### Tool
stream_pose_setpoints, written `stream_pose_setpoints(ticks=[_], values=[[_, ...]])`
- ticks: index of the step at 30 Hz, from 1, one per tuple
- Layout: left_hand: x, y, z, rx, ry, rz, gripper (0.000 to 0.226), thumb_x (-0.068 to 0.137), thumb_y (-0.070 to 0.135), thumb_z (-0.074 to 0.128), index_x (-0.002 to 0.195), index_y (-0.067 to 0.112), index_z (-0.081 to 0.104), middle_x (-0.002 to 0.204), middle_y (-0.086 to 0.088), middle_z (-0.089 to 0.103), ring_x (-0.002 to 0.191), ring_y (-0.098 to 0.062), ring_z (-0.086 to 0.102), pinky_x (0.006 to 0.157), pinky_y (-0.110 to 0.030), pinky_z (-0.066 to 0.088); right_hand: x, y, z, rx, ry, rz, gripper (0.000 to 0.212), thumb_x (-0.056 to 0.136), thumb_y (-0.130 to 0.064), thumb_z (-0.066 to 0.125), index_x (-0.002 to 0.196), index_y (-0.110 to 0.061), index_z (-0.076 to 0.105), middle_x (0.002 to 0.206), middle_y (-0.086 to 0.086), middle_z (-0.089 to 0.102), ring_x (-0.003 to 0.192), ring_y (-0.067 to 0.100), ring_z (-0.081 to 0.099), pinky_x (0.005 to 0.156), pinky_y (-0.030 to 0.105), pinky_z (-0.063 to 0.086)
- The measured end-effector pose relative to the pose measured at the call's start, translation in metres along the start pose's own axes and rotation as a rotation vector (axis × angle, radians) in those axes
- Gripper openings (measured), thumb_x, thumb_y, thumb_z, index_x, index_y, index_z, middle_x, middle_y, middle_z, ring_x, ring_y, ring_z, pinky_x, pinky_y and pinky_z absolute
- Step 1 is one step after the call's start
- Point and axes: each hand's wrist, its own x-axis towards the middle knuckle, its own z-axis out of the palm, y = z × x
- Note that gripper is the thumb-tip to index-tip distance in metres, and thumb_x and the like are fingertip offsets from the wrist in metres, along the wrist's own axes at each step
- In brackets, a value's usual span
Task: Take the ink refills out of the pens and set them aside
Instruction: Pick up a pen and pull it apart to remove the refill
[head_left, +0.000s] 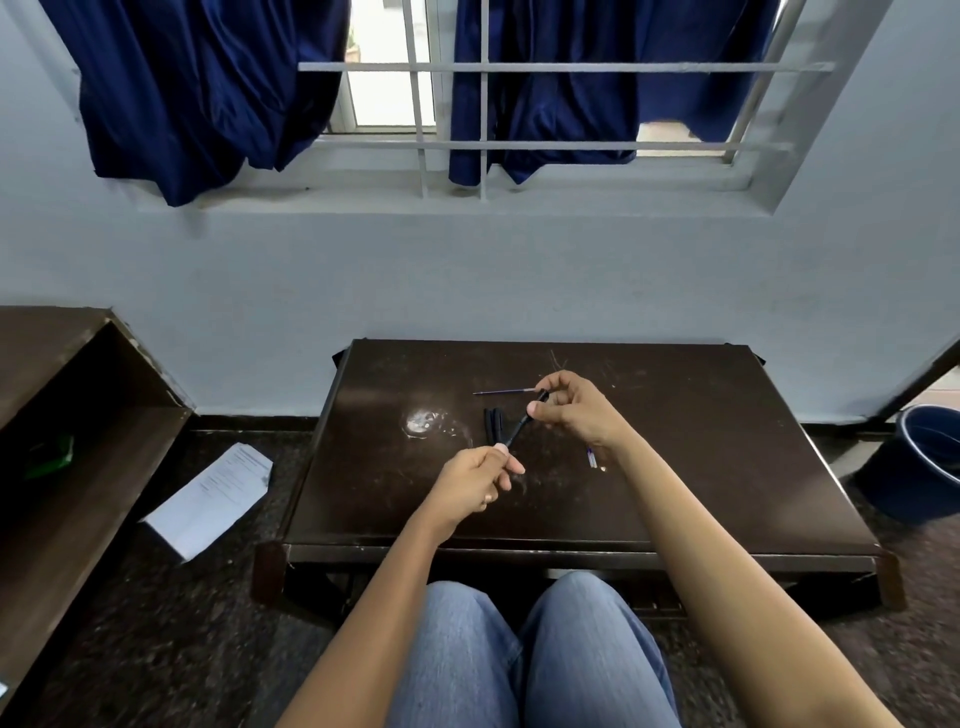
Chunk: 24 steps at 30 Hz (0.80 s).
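Black pen (519, 427) is being pinched endwise by left hand (475, 483) and right hand (571, 410). Probably light, slick; grip near ends.

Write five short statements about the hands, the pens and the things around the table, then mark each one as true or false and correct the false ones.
1. The left hand and the right hand hold the same black pen, one at each end. True.
2. A thin refill lies on the table, beyond the hands. True.
3. The bucket is red. False: it is blue, and it stands on the floor to the right of the table.
4. The paper lies on the table. False: it lies on the floor, to the left of the table.
5. The curtains at the window are dark blue. True.
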Motion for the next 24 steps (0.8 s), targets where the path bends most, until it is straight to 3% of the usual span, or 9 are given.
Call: stream_pose_setpoints(ticks=[4,7,11,14,18,24], values=[[0.002,0.009,0.005,-0.146,0.010,0.004,0.037,0.102,0.030,0.040,0.096,0.010,0.070,0.062,0.007,0.054,0.042,-0.001,0.035,0.039,-0.014,0.025,-0.003,0.001,0.010,0.269,0.083,0.043,0.023,0.084,-0.009,0.071,0.102,-0.016,0.060,0.085,0.004,0.061,0.056,0.003,0.056,0.054,0.017,0.046],[0.005,0.008,0.012,-0.212,0.101,-0.013,0.032,0.100,0.028,0.046,0.094,0.011,0.073,0.064,0.004,0.054,0.040,-0.001,0.036,0.038,-0.015,0.025,-0.010,0.003,0.022,0.310,0.169,0.043,0.026,0.084,-0.009,0.071,0.107,-0.014,0.063,0.080,0.002,0.064,0.056,0.006,0.055,0.055,0.020,0.046],[0.007,0.007,0.021,-0.252,0.241,-0.078,0.025,0.095,0.024,0.054,0.086,0.014,0.076,0.059,0.006,0.053,0.044,-0.004,0.038,0.041,-0.017,0.027,-0.018,0.012,0.043,0.292,0.165,0.059,0.028,0.086,-0.012,0.068,0.113,-0.014,0.062,0.073,0.002,0.066,0.056,0.009,0.057,0.064,0.027,0.049],[0.009,0.001,0.025,-0.189,0.303,-0.106,0.024,0.092,0.023,0.055,0.083,0.018,0.077,0.059,0.008,0.057,0.051,-0.006,0.044,0.048,-0.020,0.033,-0.020,0.023,0.055,0.318,0.209,0.109,0.028,0.087,-0.014,0.067,0.114,-0.017,0.060,0.074,0.003,0.066,0.059,0.012,0.061,0.074,0.035,0.053],[0.012,-0.010,0.030,-0.025,0.364,-0.101,0.027,0.094,0.023,0.052,0.079,0.018,0.074,0.067,0.006,0.066,0.068,-0.011,0.057,0.065,-0.027,0.043,-0.018,0.037,0.065,0.288,0.236,0.175,0.031,0.084,-0.018,0.069,0.113,-0.018,0.060,0.080,0.006,0.066,0.068,0.017,0.061,0.073,0.035,0.053],[0.020,-0.019,0.034,0.197,0.387,-0.066,0.029,0.096,0.022,0.048,0.084,0.012,0.072,0.072,0.004,0.067,0.068,-0.006,0.058,0.059,-0.017,0.039,-0.014,0.053,0.069,0.188,0.226,0.237,0.035,0.086,-0.024,0.066,0.119,-0.021,0.056,0.089,0.009,0.068,0.079,0.020,0.064,0.084,0.038,0.054]])
